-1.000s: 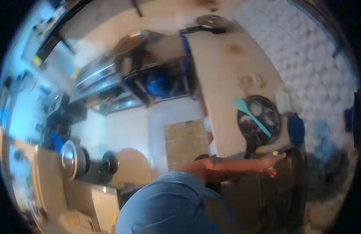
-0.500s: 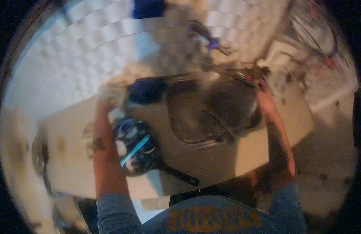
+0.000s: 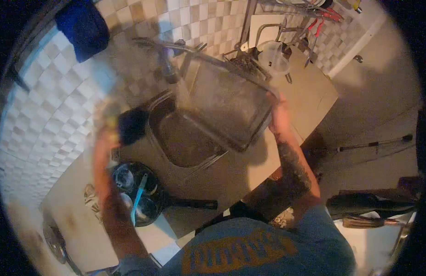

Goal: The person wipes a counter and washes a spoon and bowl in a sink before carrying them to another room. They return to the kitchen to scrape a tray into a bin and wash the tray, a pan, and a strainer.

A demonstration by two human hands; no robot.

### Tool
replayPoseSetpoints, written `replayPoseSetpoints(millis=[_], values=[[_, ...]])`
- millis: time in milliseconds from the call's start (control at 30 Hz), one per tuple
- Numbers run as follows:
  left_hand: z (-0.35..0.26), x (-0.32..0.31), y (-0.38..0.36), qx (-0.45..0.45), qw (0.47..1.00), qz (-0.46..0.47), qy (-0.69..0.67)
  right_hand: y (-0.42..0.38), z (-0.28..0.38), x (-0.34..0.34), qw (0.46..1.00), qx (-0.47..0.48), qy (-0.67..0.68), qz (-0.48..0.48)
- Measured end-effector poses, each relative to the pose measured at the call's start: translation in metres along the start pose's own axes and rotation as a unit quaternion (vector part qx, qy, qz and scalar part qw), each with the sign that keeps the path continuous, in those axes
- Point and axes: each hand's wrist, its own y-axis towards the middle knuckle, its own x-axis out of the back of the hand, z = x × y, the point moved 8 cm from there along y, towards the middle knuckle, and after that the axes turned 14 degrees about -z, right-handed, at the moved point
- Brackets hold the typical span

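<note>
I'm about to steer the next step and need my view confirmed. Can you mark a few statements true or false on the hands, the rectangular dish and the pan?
1. The right hand has the rectangular dish by its edge. True.
2. The left hand has its grip on the dish too. False: it is well apart, on the other side of the sink.
3. The dish is held partly over the sink. True.
4. The turquoise utensil lies in the sink. False: it lies across the black pan.
5. The pan's handle points away from the left hand. True.
</note>
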Motion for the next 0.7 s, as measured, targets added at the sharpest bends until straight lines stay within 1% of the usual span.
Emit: replayPoseSetpoints(millis=[33, 67, 133, 167, 200, 233, 267, 300, 333, 367, 400, 433, 467, 500, 533, 600, 633, 667, 700], values=[[-0.025, -0.056, -0.02, -0.057, 0.998, 0.004, 0.017, -0.001, -0.016, 0.003, 1.0, -0.011, -0.019, 0.003], [-0.052, -0.118, -0.045, -0.122, 0.992, 0.006, 0.021, -0.009, -0.016, -0.002, 1.0, -0.028, -0.004, 0.006], [-0.107, -0.243, -0.105, -0.284, 0.959, -0.002, 0.003, -0.041, -0.013, -0.016, 0.998, -0.062, 0.024, 0.013], [-0.126, -0.288, -0.134, -0.36, 0.932, -0.021, -0.015, -0.05, -0.022, -0.02, 0.995, -0.089, 0.042, 0.012], [-0.137, -0.322, -0.152, -0.415, 0.908, -0.054, -0.025, -0.056, -0.034, -0.022, 0.992, -0.115, 0.057, 0.01], [-0.14, -0.346, -0.161, -0.447, 0.889, -0.089, -0.03, -0.059, -0.05, -0.021, 0.987, -0.141, 0.071, 0.007], [-0.136, -0.363, -0.154, -0.449, 0.887, -0.108, -0.002, -0.058, -0.058, -0.019, 0.986, -0.141, 0.084, 0.03], [-0.119, -0.368, -0.13, -0.416, 0.899, -0.124, 0.047, -0.057, -0.066, -0.017, 0.984, -0.141, 0.097, 0.053], [-0.099, -0.371, -0.101, -0.371, 0.913, -0.137, 0.102, -0.059, -0.047, -0.024, 0.979, -0.137, 0.11, 0.103], [-0.074, -0.365, -0.069, -0.305, 0.927, -0.145, 0.164, -0.062, -0.034, -0.028, 0.971, -0.134, 0.122, 0.153], [-0.053, -0.351, -0.038, -0.225, 0.939, -0.145, 0.219, -0.06, -0.038, -0.02, 0.971, -0.166, 0.106, 0.134], [-0.037, -0.341, -0.022, -0.154, 0.943, -0.14, 0.26, -0.049, -0.05, -0.021, 0.971, -0.171, 0.096, 0.137], [-0.023, -0.341, -0.015, -0.103, 0.943, -0.135, 0.288, -0.041, -0.069, -0.023, 0.97, -0.179, 0.087, 0.139], [-0.017, -0.353, -0.018, -0.092, 0.938, -0.134, 0.308, -0.034, -0.086, -0.023, 0.969, -0.188, 0.078, 0.14], [-0.016, -0.366, -0.023, -0.112, 0.933, -0.137, 0.314, -0.027, -0.094, -0.026, 0.964, -0.192, 0.098, 0.153], [-0.004, -0.401, -0.033, -0.209, 0.908, -0.159, 0.327, -0.005, -0.105, -0.028, 0.971, -0.154, -0.039, 0.182], [-0.008, -0.411, -0.042, -0.251, 0.893, -0.168, 0.333, 0.0, -0.104, -0.031, 0.965, -0.134, -0.112, 0.197], [-0.011, -0.418, -0.046, -0.292, 0.878, -0.177, 0.336, 0.002, -0.102, -0.033, 0.965, -0.158, -0.083, 0.194], [0.004, -0.406, -0.03, -0.224, 0.91, -0.173, 0.303, 0.001, -0.099, -0.032, 0.964, -0.181, -0.054, 0.188]])
